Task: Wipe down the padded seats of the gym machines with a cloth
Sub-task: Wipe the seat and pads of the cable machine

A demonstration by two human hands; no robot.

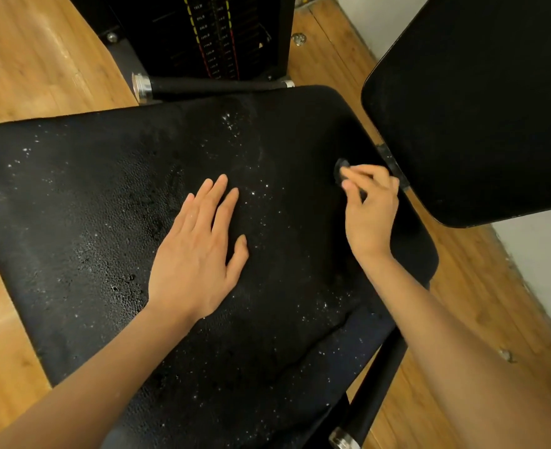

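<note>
Droplets speckle the black seat [83, 202] under the flat, relaxed left hand [196, 254], while the right hand [369, 210] pinches a small black knob [341, 170] beside the backrest [481, 102], weight stack [212, 37] beyond.

Black padded seat [89, 222] lies flat; textured, speckled with white flecks and wet-looking droplets.

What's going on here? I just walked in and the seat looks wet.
A person is working on a black padded seat of a gym machine. The seat is speckled with droplets. The left hand lies flat on the seat with straight fingers. The right hand pinches a small dark object near the seat's far right edge, beside the back pad; what it is cannot be told. No cloth is plainly in view. The weight stack stands behind the seat.
</note>
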